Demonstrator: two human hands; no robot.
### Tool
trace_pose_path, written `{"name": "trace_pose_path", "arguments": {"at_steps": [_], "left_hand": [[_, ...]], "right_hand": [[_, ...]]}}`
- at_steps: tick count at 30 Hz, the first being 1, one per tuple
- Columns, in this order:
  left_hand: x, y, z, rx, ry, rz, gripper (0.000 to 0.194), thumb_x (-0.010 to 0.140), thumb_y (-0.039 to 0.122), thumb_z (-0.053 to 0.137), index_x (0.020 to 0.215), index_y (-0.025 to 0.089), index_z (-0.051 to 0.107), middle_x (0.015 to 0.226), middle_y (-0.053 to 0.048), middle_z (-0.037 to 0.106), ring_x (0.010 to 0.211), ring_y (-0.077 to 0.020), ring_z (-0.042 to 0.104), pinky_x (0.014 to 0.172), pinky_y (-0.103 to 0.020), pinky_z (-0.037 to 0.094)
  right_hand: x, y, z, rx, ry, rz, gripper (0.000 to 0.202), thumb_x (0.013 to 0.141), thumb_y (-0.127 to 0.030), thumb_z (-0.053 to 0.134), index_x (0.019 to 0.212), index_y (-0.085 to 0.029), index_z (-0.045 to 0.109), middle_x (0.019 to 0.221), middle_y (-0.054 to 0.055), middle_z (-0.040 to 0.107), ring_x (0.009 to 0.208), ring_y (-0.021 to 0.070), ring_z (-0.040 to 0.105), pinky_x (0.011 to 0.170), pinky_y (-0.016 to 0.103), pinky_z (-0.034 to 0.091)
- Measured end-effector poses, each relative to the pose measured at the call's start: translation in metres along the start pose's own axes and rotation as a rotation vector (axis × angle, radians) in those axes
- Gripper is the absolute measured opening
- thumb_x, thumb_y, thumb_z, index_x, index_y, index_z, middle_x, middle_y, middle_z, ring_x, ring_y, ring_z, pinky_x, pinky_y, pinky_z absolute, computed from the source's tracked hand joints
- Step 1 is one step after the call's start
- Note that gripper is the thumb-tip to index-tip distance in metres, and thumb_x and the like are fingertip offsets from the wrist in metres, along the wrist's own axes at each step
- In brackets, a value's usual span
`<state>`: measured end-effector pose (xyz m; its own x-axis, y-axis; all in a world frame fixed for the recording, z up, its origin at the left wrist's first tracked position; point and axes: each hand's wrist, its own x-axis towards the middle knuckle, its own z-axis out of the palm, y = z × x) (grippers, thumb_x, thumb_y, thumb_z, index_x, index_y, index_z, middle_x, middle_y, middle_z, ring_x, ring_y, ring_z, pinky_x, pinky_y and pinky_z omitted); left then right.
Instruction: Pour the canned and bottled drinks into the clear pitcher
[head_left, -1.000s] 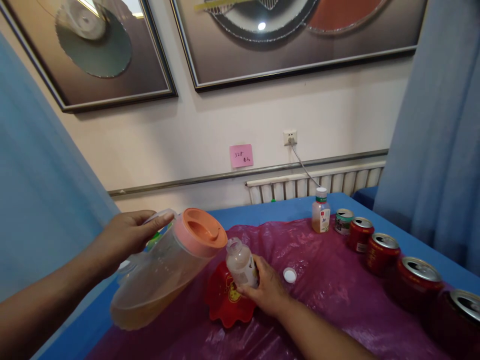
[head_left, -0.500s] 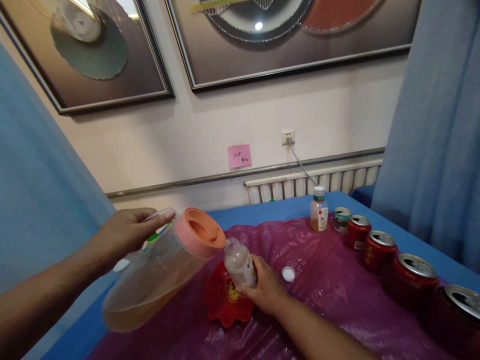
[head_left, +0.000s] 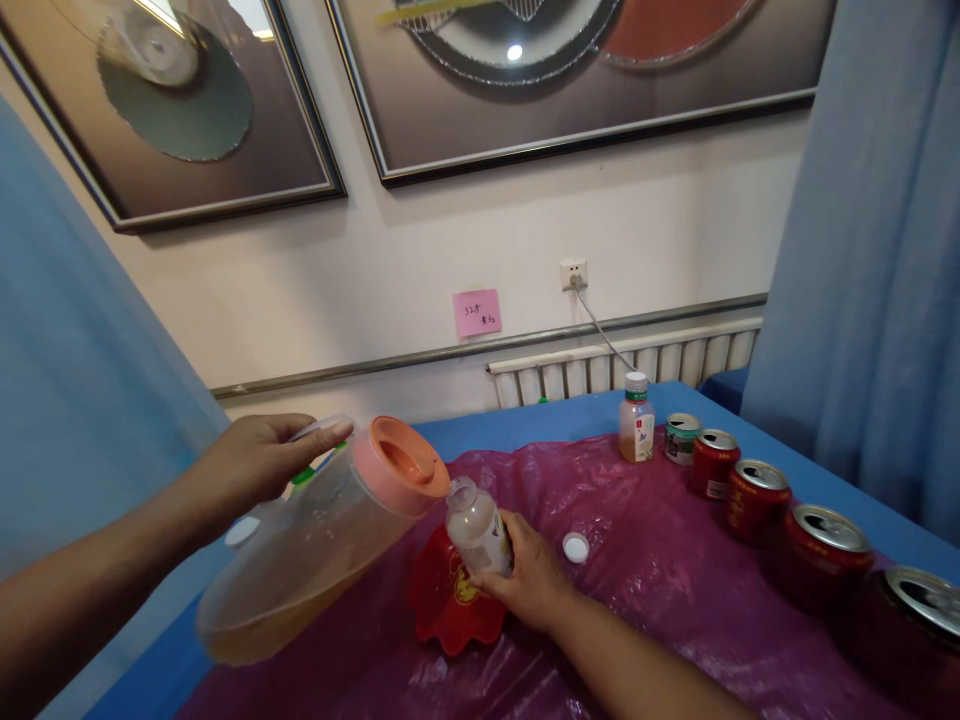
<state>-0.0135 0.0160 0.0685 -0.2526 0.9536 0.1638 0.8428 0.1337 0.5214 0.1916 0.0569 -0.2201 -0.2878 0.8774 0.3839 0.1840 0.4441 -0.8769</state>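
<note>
My left hand (head_left: pixel 277 455) is closed round the handle of a clear plastic pitcher (head_left: pixel 300 570) with an orange lid (head_left: pixel 405 465). The pitcher is tilted, its lid end towards the right, and brownish liquid lies in its lower part. My right hand (head_left: pixel 521 570) grips a small clear bottle (head_left: pixel 476 530) with a label and an uncapped mouth, leaning left close to the pitcher's lid. I cannot make out a stream between them. Below the bottle sits a red scalloped dish (head_left: pixel 457 610) with a yellow print. A white cap (head_left: pixel 576 547) lies to the right of my right hand.
A capped bottle (head_left: pixel 637 425) with some brownish liquid stands at the back right. Beside it runs a row of several opened cans (head_left: pixel 757 497) along the right side. Purple plastic sheeting (head_left: pixel 637 590) covers part of the blue table (head_left: pixel 697 400). Blue curtains (head_left: pixel 862 250) hang at both sides.
Both hands keep hold of the pitcher and the bottle in nearly the same pose. The pitcher's rear end has shifted very slightly left. The whole view has moved a little.
</note>
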Motion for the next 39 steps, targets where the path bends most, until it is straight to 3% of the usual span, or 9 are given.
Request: {"name": "trace_pose_path", "arguments": {"at_steps": [8, 16, 27, 39], "left_hand": [[0.008, -0.002, -0.001, 0.014, -0.019, -0.051, 0.051, 0.06, 0.067, 0.065, 0.054, 0.023, 0.039, 0.05, 0.005, 0.03, 0.048, -0.012, 0.027, 0.047, -0.025, 0.021], [0.003, 0.006, -0.001, 0.002, -0.013, -0.004, 0.049, 0.068, 0.065, 0.064, 0.056, 0.022, 0.043, 0.051, 0.006, 0.03, 0.048, -0.0111, 0.026, 0.047, -0.025, 0.02], [0.012, 0.004, -0.004, 0.018, -0.039, -0.031, 0.045, 0.065, 0.061, 0.068, 0.056, 0.023, 0.045, 0.052, 0.006, 0.028, 0.048, -0.0109, 0.024, 0.047, -0.026, 0.02], [0.016, 0.003, -0.006, 0.044, -0.054, -0.036, 0.049, 0.063, 0.063, 0.068, 0.055, 0.023, 0.04, 0.051, 0.005, 0.028, 0.047, -0.0114, 0.025, 0.046, -0.026, 0.02]], "right_hand": [[-0.002, -0.003, -0.002, -0.004, -0.022, 0.011, 0.073, 0.066, -0.027, 0.082, 0.132, -0.024, 0.051, 0.119, 0.008, 0.065, 0.108, 0.0258, 0.062, 0.093, 0.039, 0.048], [-0.001, -0.005, -0.002, -0.003, -0.032, 0.008, 0.075, 0.066, -0.027, 0.082, 0.134, -0.024, 0.05, 0.121, 0.008, 0.065, 0.11, 0.0261, 0.062, 0.095, 0.039, 0.047], [-0.002, -0.004, -0.001, 0.009, -0.013, -0.003, 0.075, 0.065, -0.027, 0.082, 0.133, -0.025, 0.05, 0.121, 0.007, 0.065, 0.109, 0.0259, 0.062, 0.094, 0.04, 0.047], [-0.003, -0.009, -0.004, -0.011, -0.023, 0.018, 0.073, 0.066, -0.027, 0.081, 0.132, -0.025, 0.05, 0.119, 0.008, 0.066, 0.107, 0.0263, 0.063, 0.092, 0.039, 0.048]]}}
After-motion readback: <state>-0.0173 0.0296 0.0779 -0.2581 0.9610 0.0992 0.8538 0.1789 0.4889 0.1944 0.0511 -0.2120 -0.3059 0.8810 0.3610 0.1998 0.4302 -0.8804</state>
